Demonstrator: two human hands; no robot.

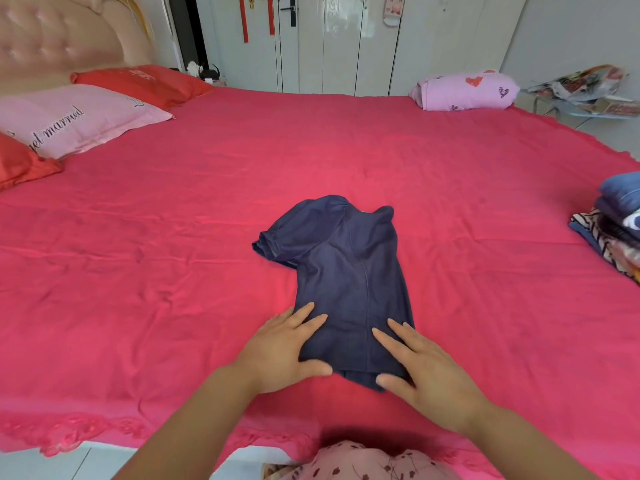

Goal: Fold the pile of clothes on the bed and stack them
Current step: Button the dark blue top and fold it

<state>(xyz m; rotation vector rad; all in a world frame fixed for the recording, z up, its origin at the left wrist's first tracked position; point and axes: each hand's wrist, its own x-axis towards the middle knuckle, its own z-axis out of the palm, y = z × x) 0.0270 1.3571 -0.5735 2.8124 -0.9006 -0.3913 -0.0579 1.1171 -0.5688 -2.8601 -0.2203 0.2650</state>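
Navy top [346,271] flat on the red bed [156,271], midway along the near edge, hem toward that edge and neck toward the far one. Narrowed by a lengthwise fold: one puffed sleeve [294,233] sticking out on the left, only a shoulder bump on the right. Left hand [284,348] laid flat on the hem's left corner, fingers straight and spread, thumb along the hem, grasping nothing. Right hand [426,368] flat on the hem's right corner, fingers straight, thumb at the hem, pressing rather than pinching. Strip of under-layer peeking out below the hem between the thumbs.

At the right edge, well apart from the top, a stack [620,230] of folded clothes, blue on top, striped and patterned below, partly cut off by the frame. Wrinkled sheet between top and stack. At the far right corner, a lilac bundle [464,90] with hearts. Along the left edge, a pink pillow [76,119] with script, flanked by red pillows [138,81], against a tufted headboard [52,39]. Beyond the far edge, a white wardrobe [346,39]; off the far right corner, a patterned bag [581,84].
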